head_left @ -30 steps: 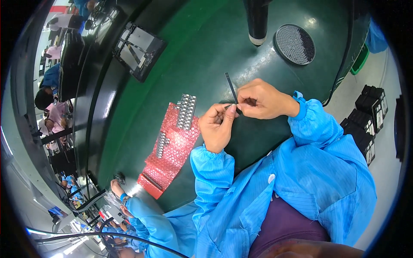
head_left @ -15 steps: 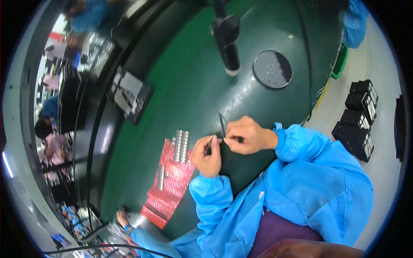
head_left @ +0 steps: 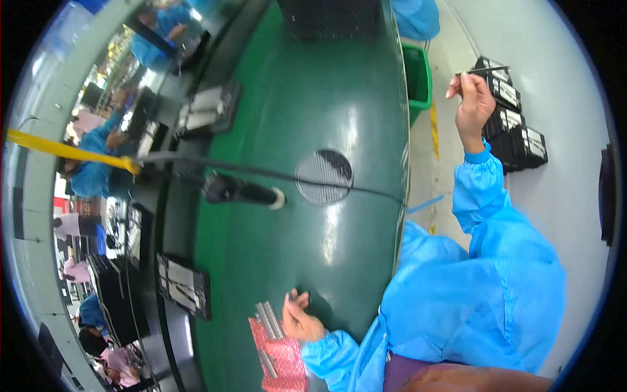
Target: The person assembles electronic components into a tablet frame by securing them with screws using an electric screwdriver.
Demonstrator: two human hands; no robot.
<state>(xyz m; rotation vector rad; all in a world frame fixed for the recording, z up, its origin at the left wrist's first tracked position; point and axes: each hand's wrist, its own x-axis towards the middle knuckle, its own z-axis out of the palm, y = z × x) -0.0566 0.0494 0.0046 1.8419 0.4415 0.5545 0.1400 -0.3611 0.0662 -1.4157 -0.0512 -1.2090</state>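
My right hand (head_left: 473, 108) is raised far out to the right, past the table's edge and above the floor. Its fingers are closed on a thin dark stick (head_left: 493, 70) that points to the right. Low over the table, my left hand (head_left: 302, 318) has its fingers curled together; a small dark bit seems to sit at the fingertips, too small to name. Beside that hand lies a red bubble-wrap sheet (head_left: 287, 366), carrying several grey strip-like parts (head_left: 269, 320) with rows of small pieces.
A round grey ridged disc (head_left: 324, 178) lies on the green table (head_left: 261, 255). Left of it, a black lamp-like arm (head_left: 245, 192) reaches over the table, and a cable (head_left: 274, 171) crosses the view. Black trays (head_left: 184, 285) stand left, a green bin (head_left: 418, 81) and stacked black boxes (head_left: 519, 140) right.
My hands have come apart: the right one has swung far up and right with the dark stick, while the left stays near the bubble wrap. The whole view has turned to the right.
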